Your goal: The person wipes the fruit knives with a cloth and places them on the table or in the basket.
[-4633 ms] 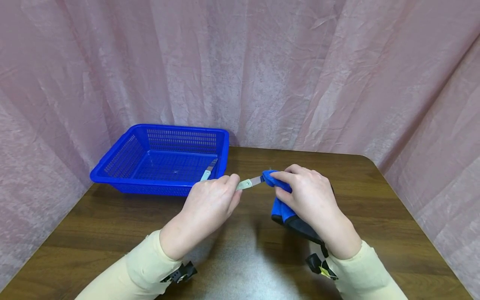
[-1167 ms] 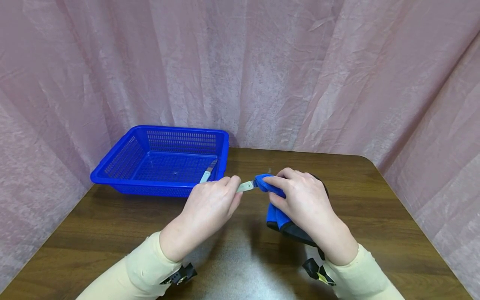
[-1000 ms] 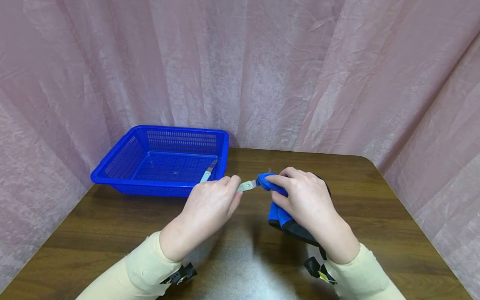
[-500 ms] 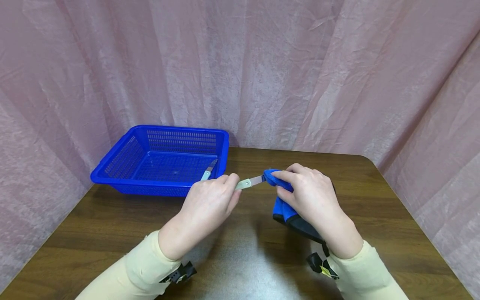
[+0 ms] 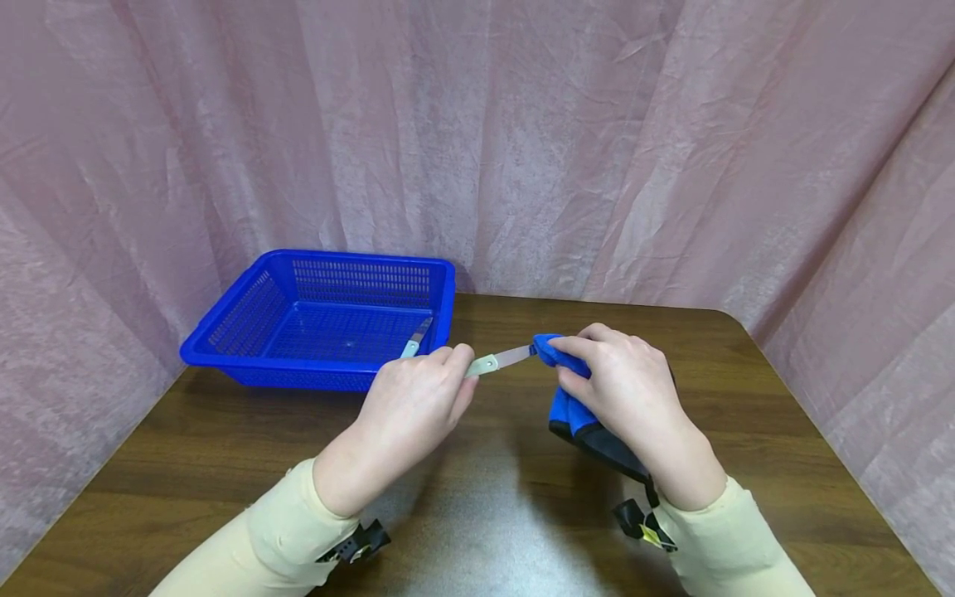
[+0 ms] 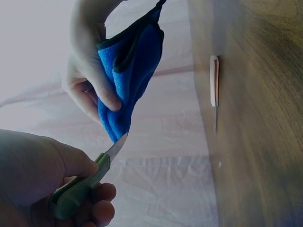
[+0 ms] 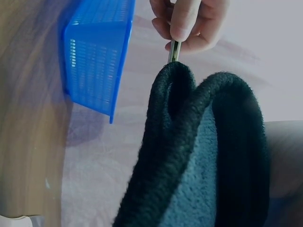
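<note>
My left hand (image 5: 414,394) grips the pale green handle of a small folding knife (image 5: 483,365), its blade pointing right. A blue microfibre cloth (image 5: 570,410) with black edging is pinched in my right hand (image 5: 627,385), folded around the blade's tip end. Between handle and cloth a stretch of bare blade shows. From the left wrist view, the slotted green handle (image 6: 80,189) lies between thumb and fingers, and the blade meets the cloth (image 6: 135,71). In the right wrist view the cloth (image 7: 184,156) hides most of my right hand.
A blue perforated basket (image 5: 317,373) stands at the back left; a second knife (image 5: 410,344) with a pale handle leans inside its right end. Another light-handled knife (image 6: 214,82) lies on the wooden table (image 5: 477,497). Pink curtains hang behind.
Over the last second my right hand and the cloth have slid right along the blade, away from the handle, baring more metal. My left hand has barely shifted.
</note>
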### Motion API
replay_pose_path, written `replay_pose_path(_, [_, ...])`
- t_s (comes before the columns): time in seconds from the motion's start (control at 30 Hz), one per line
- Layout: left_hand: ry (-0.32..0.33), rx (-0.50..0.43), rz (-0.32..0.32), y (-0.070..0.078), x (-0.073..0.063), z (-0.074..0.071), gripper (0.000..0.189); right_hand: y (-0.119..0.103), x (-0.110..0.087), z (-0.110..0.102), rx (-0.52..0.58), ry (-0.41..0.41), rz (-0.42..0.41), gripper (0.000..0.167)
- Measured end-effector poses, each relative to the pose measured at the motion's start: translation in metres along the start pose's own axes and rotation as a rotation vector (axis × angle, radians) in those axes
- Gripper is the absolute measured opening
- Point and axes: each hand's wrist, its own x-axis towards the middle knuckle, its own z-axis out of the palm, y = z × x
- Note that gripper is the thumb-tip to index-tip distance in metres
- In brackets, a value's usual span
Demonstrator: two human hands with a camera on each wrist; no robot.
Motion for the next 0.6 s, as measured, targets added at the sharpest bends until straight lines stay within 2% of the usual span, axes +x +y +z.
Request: replay_pose_path(0.6, [-0.009,0.002,-0.015,-0.0010,0.0003,-0.0004,0.028,0.0051,0.0003,-0.0022,0.004,-0.002,0.031,0.035])
